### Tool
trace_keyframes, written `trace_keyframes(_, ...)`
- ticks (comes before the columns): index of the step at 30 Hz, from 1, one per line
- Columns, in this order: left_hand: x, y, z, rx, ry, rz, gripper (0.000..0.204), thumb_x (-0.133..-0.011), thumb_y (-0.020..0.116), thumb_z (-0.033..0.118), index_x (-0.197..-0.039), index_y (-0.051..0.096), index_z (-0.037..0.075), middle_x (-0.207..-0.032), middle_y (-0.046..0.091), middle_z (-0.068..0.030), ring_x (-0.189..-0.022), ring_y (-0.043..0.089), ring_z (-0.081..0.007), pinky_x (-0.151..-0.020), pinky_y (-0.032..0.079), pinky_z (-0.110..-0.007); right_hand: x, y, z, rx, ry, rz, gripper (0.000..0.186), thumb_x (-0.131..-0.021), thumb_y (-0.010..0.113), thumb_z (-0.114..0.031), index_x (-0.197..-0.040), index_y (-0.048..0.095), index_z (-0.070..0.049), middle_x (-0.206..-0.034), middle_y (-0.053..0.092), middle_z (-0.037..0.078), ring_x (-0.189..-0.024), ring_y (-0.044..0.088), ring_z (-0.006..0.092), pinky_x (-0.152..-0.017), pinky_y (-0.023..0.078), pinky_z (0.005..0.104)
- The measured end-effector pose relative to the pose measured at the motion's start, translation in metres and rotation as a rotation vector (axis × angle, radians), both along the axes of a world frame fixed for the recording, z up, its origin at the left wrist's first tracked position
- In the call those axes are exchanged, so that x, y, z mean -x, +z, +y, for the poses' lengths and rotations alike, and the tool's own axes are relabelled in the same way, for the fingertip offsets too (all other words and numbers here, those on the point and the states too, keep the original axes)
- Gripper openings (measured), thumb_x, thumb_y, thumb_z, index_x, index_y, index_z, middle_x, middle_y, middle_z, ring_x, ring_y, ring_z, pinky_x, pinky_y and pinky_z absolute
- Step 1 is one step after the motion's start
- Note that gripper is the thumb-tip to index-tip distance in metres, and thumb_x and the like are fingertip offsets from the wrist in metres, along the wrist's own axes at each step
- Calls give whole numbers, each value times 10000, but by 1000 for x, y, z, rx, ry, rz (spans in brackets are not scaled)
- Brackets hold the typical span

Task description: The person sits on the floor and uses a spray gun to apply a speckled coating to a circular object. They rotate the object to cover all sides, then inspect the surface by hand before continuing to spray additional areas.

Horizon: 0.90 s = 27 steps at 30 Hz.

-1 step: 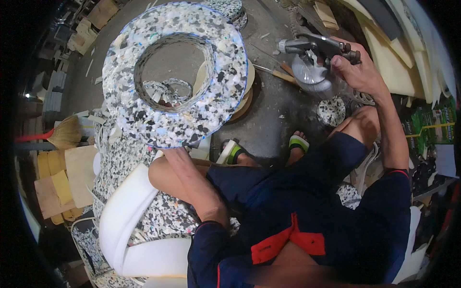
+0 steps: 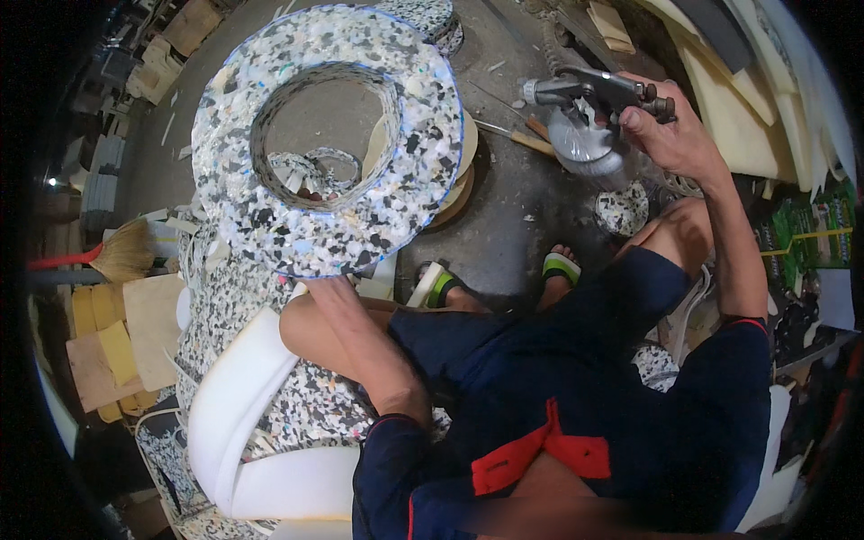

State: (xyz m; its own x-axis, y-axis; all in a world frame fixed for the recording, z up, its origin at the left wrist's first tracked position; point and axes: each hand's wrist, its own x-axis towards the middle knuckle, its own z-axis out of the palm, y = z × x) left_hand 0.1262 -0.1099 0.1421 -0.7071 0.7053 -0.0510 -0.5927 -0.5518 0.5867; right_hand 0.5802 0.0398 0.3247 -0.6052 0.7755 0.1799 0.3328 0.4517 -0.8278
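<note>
A thick speckled foam ring (image 2: 315, 243), white with black and grey flecks and a blue line along its outer edge, is held up at the left. My left hand (image 2: 315, 193) reaches under it and bears it from below. Most of that hand is hidden; a bit of the fingers shows through the hole. At the right, my right hand (image 2: 670, 126) is closed around the handle of a spray gun (image 2: 589, 88) with a clear cup (image 2: 583, 144) beneath. Its nozzle points left towards the ring, with a gap between them.
White curved foam pieces (image 2: 238, 409) lie by my left leg on a speckled foam block (image 2: 306, 405). A broom (image 2: 126, 250) is at far left. A wooden-handled tool (image 2: 531, 142) lies on the floor; round foam pieces (image 2: 621, 209) sit below the spray gun. Cream foam sheets (image 2: 733, 117) lean at right.
</note>
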Motion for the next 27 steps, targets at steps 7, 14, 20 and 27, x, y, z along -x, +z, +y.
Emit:
trace_keyframes(7,-4,-2,-7,23,2,18,432,-1024,441,357,-1313,539,52,-1173,628,-143,-1052,624,-290,-982,509,-500,-4,-2,-1,-73,-10,-38,434,-953,659,-431,-1051,633,-9,-800,640,11,-712,531,88,-659,454,259)
trace_keyframes(14,-3,-2,-3,7,8,19,432,-1024,441,351,-1316,538,48,-1178,629,-146,-1052,627,-293,-971,518,-493,2,14,26,-185,3,-25,463,-955,641,-473,-991,643,-12,-766,602,20,-743,532,111,-717,471,286)
trace_keyframes(20,-7,-2,-5,-20,16,2,432,-1023,441,346,-1318,537,45,-1182,630,-148,-1052,629,-295,-962,525,-487,12,33,45,-261,-28,-70,495,-950,636,-501,-1057,665,-18,-760,593,14,-731,518,129,-713,459,288)
trace_keyframes(27,5,-6,2,-81,43,2,432,-1023,440,340,-1320,536,41,-1187,631,-151,-1052,632,-298,-952,534,-479,26,48,22,-294,-165,-3,476,-973,613,-491,-959,684,-21,-730,578,-8,-701,496,89,-647,426,275)
